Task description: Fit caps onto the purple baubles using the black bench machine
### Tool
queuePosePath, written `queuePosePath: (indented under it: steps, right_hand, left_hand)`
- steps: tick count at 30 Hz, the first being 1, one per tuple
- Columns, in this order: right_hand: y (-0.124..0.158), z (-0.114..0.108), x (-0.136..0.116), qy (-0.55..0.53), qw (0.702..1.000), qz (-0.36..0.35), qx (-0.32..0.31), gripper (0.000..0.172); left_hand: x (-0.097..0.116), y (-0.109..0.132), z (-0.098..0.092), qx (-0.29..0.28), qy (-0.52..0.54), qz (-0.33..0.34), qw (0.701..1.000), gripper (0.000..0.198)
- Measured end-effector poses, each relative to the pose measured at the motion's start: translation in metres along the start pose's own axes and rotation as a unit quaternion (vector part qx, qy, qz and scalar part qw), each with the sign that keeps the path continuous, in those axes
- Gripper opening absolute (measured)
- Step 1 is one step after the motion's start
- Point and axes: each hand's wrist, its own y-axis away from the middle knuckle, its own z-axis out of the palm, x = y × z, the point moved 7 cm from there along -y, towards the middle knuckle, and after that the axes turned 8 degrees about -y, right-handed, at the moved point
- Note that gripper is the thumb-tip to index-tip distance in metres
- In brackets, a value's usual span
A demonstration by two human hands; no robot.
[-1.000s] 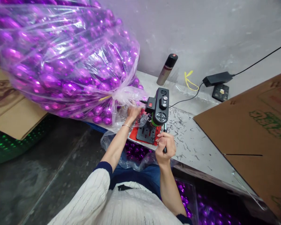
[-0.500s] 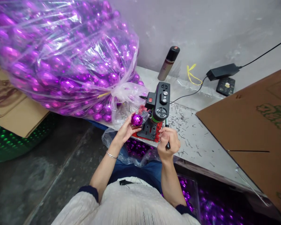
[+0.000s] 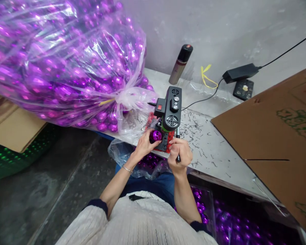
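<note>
The bag [image 3: 66, 71] bulges over the surface [image 3: 219, 160], its loose neck [image 3: 129, 97] near enough to the press [image 3: 173, 103] to snag the left hand [image 3: 144, 144]. That hand's fingers pinch the ball [image 3: 157, 135] at the front of the press; the right hand's [image 3: 181, 153] curl round the lever [image 3: 177, 132]. Pulling with the ball misplaced could dent it or catch a finger; its slick shell might slip, and stray bits [image 3: 190, 126] underneath could tilt it.

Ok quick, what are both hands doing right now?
Left hand: closed around a shiny purple ball.
Right hand: closed around the black handle of the small machine.
</note>
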Motion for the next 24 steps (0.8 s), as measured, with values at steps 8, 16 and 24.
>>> queuePosePath:
  steps: [8,16,24]
  right_hand:
    - [0.001,-0.001,0.001,-0.008,1.000,0.003,-0.003,0.021]
    - [0.002,-0.001,0.001,-0.004,1.000,0.006,-0.004,0.021]
    - [0.007,0.000,0.002,-0.006,1.000,0.015,-0.011,0.020]
  left_hand:
    - [0.004,-0.004,0.004,0.026,-0.023,0.069,0.997,0.056]
    - [-0.001,-0.014,0.019,0.014,-0.043,0.051,0.998,0.062]
    - [-0.005,-0.011,0.025,0.030,-0.017,0.066,0.997,0.068]
